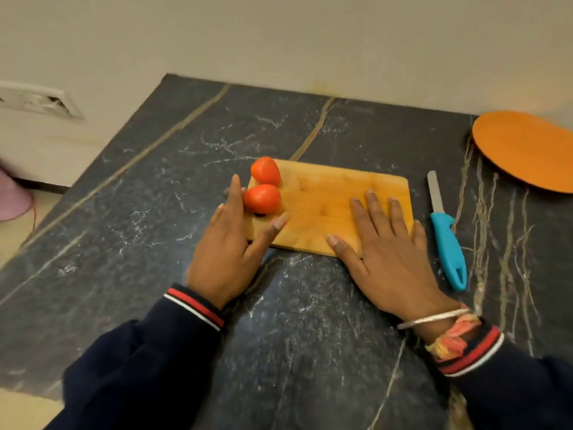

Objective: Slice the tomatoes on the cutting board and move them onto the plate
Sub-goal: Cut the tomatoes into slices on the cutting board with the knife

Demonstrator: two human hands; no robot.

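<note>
Cutting board point(328, 206) lies mid-counter point(297, 305). On its left end sits the near tomato point(262, 198), with the far tomato point(265, 171) directly behind. Knife point(446, 240) lies just right of the board, and plate point(527, 150) lies farther right, behind it. Left hand point(229, 252) flanks the near tomato. Right hand point(387, 252) rests flat on the board's right half.

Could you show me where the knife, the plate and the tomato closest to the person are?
knife point(447, 243): head view, on its blue handle.
plate point(527, 150): head view, on its bare orange surface.
nearer tomato point(262, 198): head view, on the middle of its red skin.
</note>
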